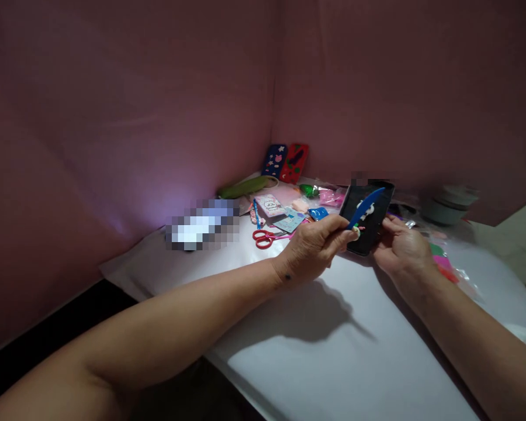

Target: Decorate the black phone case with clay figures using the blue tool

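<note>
My left hand [313, 248] is closed around the lower end of a blue plastic tool [366, 207], whose flat pointed blade slants up to the right. Behind the blade is a black phone case [374, 233], tilted upright, with a white figure [367, 211] and small coloured pieces on its surface. My right hand [398, 245] grips the case by its right edge, the thumb at that edge. My left fingers are close to the case's lower left part; whether they touch it I cannot tell.
On the white table [324, 368] lie red scissors [263, 238], a green pouch [245, 187], a small card box [270, 206], a blue packet [318, 214] and bagged coloured clay [442, 262]. Blue [274, 161] and red [294, 163] decorated cases lean on the wall. A bowl [447, 204] stands right.
</note>
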Demonstrator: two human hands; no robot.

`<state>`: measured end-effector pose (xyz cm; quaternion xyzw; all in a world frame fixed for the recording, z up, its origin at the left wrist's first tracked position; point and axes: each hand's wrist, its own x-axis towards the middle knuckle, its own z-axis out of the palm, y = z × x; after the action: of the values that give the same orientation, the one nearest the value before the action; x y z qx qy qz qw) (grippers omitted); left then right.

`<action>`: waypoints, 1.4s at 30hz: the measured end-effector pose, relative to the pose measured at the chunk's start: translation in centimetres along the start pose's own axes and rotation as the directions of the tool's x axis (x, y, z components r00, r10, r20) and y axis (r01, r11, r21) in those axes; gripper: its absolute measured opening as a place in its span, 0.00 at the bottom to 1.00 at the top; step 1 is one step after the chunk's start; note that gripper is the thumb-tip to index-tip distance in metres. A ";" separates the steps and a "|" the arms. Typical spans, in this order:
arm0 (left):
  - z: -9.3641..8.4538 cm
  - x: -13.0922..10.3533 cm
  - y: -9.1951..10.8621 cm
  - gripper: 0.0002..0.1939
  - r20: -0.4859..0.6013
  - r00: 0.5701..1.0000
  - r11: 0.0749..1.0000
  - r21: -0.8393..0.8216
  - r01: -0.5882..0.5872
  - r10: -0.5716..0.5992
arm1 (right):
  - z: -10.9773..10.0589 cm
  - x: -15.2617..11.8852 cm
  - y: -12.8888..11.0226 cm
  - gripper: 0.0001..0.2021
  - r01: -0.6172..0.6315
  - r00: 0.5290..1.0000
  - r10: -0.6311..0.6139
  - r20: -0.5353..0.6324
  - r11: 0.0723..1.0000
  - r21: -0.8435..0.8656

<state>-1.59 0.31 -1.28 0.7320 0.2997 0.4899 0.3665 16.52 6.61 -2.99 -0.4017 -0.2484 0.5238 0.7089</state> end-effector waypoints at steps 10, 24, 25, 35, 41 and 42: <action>-0.2 -0.2 -0.4 0.06 -0.005 0.999 0.999 -0.002 -0.041 0.041 | 0.4 -0.9 0.0 0.16 0.017 1.000 -0.017 -0.013 1.000 0.017; -0.9 0.4 -0.7 0.05 -0.033 0.987 0.987 0.022 0.160 -0.159 | 0.6 -0.8 -0.5 0.13 0.036 0.998 -0.032 -0.047 0.995 0.089; -1.0 0.6 -0.9 0.05 -0.028 0.981 0.980 0.030 0.194 -0.194 | 0.7 -0.8 -0.6 0.13 0.047 0.997 -0.041 -0.060 0.994 0.101; -1.1 0.6 -2.1 0.09 0.241 0.855 0.887 0.177 0.426 -0.459 | 2.2 -1.8 -3.5 0.17 0.100 0.994 -0.089 -0.059 0.972 0.213; -1.2 0.5 -1.7 0.09 0.293 0.819 0.868 0.234 0.438 -0.492 | 3.7 -3.4 -3.5 0.17 0.071 0.997 -0.070 -0.014 0.975 0.212; -1.2 0.6 -1.7 0.09 0.299 0.813 0.864 0.246 0.440 -0.499 | 3.9 -3.7 -3.3 0.17 0.061 0.998 -0.062 -0.002 0.977 0.204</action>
<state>-2.63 1.97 -2.12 0.7384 0.4402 0.2181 0.4619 14.09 3.89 2.21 -0.3177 -0.2073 0.5252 0.7618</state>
